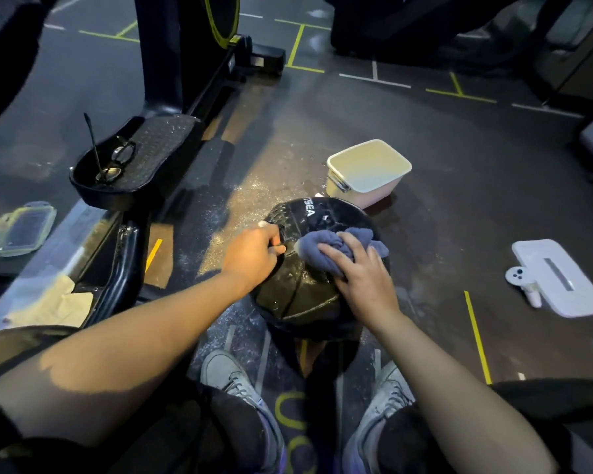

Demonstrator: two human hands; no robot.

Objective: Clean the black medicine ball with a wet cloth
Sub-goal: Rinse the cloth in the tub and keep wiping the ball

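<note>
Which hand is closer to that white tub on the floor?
Right. The right hand is on the ball's top, below the white tub; the left hand is further left.

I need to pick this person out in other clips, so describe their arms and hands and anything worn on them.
Both forearms are bare from elbow to wrist: no sleeves show, and no watch, bracelet or gloves. The left hand and right hand show no rings and no markings that can be made out. The light is uneven, with a hard-edged shadow across the left forearm. Fingernails are too small to judge.
</note>
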